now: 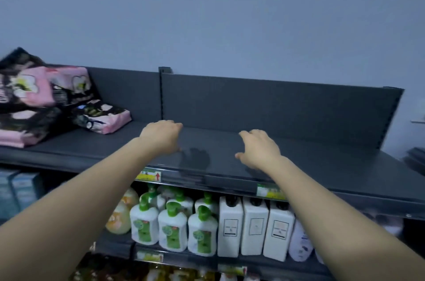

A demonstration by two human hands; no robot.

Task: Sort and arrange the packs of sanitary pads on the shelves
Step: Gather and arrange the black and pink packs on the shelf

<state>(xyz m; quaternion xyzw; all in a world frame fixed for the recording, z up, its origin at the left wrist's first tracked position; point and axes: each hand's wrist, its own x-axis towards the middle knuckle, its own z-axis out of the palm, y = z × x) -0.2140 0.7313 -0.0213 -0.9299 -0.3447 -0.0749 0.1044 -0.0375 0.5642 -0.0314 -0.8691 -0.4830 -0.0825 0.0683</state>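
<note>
**Grey steel shelf, pads heaped at its left end**

Grey-painted metal makes up the top shelf (310,172), a smooth, flat board with a low back panel (264,101) and a slotted upright post (162,94) that divides it in two. Behind it rises a plain blue-grey wall (207,11).

The packs of pads (32,101) lie in a loose pile at the far left of this shelf. They are soft pink and black plastic pouches with a flower print, too blurred and overlapped to count. One pack (103,117) lies flat at the pile's right edge.

Two bare hands reach over the bare stretch to the right of the pile. The left hand (161,135) is near the post, its fingers bent downward and holding nothing. The right hand (259,149) has its fingers loosely spread and bent, also holding nothing.

On the shelf below stand three white rectangular bottles (254,225). To their left are rounded white bottles with green caps (172,227), three in front and more behind.
</note>
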